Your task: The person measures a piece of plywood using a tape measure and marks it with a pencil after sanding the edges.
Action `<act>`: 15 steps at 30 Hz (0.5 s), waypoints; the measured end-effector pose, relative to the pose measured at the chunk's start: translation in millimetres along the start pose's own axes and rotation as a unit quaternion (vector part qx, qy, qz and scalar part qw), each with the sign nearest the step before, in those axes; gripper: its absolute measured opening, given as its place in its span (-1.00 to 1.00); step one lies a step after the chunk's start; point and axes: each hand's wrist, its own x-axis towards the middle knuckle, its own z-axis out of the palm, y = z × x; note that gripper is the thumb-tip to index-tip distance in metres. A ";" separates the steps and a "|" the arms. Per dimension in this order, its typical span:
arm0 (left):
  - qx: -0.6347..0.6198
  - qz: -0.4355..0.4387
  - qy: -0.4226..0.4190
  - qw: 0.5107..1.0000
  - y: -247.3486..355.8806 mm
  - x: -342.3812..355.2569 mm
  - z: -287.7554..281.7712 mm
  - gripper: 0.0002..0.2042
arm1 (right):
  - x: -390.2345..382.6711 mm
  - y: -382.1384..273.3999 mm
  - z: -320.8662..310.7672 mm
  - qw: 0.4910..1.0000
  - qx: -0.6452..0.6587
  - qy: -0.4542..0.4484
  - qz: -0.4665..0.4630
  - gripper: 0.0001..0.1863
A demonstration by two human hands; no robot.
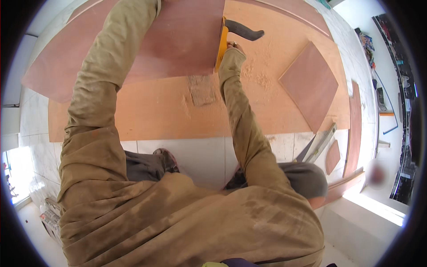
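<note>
A large reddish-brown board (178, 44) stands out over a pale plywood sheet (155, 115). Against its right edge rests a yellow hand plane (221, 46) with a dark curved handle (244, 31) sticking out to the right. My right hand (234, 45) is closed on the near part of the plane's body, its fingers partly hidden. Only a sliver of my left hand (166, 1) shows at the top edge of the view, by the board's far side; its fingers are out of sight.
Curled shavings (262, 80) are scattered on the plywood, near a small rough block (202, 90). To the right lies a square reddish panel (310, 84). A handsaw-like tool (320, 144) leans at the plywood's near corner. Long strips (353, 129) lie along the tiled floor.
</note>
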 end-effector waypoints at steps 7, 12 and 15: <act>-0.113 -0.031 -0.082 0.990 -4.2 0.3 -8.5 -0.63 | -21.6 -86.9 0.2 0.954 0.290 -0.048 -0.051 -0.87; -0.021 0.004 -0.013 1.000 -0.4 9.6 6.8 -0.57 | -8.6 25.4 -1.6 0.994 0.070 0.003 -0.079 -0.78; -0.006 0.005 -0.004 1.000 -1.8 11.1 22.5 -0.56 | 21.0 25.9 5.8 1.000 -0.007 0.010 -0.023 -0.75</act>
